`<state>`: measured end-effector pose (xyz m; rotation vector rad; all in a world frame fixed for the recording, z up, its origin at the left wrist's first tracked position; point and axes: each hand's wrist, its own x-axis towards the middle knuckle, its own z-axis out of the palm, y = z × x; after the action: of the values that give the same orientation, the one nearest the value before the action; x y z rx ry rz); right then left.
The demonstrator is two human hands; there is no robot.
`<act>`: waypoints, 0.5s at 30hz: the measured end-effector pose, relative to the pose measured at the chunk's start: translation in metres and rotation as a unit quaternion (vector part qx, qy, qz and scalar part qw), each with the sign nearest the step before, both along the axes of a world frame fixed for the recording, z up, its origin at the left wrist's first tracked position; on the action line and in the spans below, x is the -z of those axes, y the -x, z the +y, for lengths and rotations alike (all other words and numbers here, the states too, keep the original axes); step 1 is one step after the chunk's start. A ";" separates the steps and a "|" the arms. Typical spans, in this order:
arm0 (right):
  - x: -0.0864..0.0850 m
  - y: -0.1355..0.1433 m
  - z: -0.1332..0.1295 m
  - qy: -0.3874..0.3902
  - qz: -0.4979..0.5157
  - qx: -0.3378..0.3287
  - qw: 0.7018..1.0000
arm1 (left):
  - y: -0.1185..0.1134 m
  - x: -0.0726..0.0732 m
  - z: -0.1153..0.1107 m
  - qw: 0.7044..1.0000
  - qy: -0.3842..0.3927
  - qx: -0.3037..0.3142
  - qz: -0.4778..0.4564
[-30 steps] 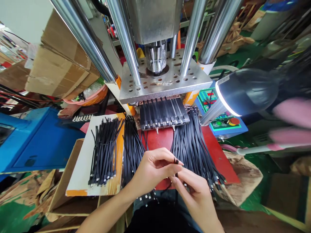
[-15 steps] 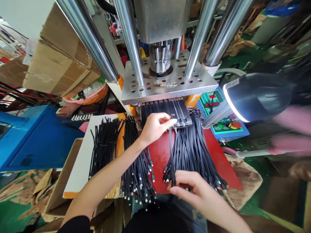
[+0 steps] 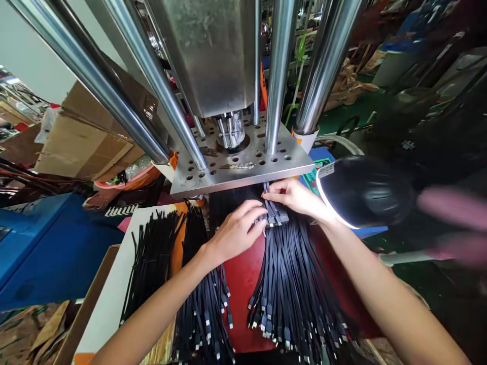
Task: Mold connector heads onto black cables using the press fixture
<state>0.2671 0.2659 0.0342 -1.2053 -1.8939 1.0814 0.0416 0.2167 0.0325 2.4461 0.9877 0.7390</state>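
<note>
My left hand [image 3: 243, 227] is at the front edge of the dark fixture [image 3: 224, 208] under the press plate, its fingers closed around something too small to make out. My right hand [image 3: 287, 195] pinches a flat black cable [image 3: 271, 205] lying on the fixture, just under the plate's front edge. A fan of black cables [image 3: 292, 274] with metal-tipped plugs hangs over the red surface [image 3: 243, 284] in front. Another cable bundle [image 3: 201, 304] lies to the left, and a third [image 3: 152, 253] rests on a white board.
The steel press plate [image 3: 243, 175] and its thick rods stand right above my hands. A black lamp [image 3: 365, 192] is at the right, beside my right forearm. Cardboard boxes [image 3: 83, 132] and a blue machine [image 3: 45, 253] are at the left.
My right hand has moved up from the lower end of a cable to the fixture. My left hand has shifted slightly left and down. The view has turned, and the press plate looks nearer.
</note>
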 end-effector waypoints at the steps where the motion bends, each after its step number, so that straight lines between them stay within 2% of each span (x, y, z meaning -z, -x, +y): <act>1: 0.003 0.001 0.004 -0.003 0.000 -0.002 1.000 | 0.003 0.000 -0.006 0.997 -0.036 0.032 0.051; 4: 0.010 0.003 0.010 -0.019 -0.003 0.003 1.000 | 0.007 0.003 -0.010 0.981 -0.112 0.065 0.146; 7: 0.010 0.005 0.010 -0.032 -0.010 0.020 0.999 | 0.003 0.006 -0.005 0.969 -0.153 0.072 0.183; 10: 0.005 0.004 0.005 -0.039 -0.020 0.037 0.998 | -0.003 0.008 -0.005 0.962 -0.165 0.066 0.207; 15: 0.003 0.005 0.005 -0.057 -0.045 0.062 0.995 | -0.015 0.008 -0.020 0.959 -0.155 0.018 0.236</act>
<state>0.2622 0.2709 0.0316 -1.3069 -1.8936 0.8546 0.0567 0.1970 0.0243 2.9918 1.0496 0.3138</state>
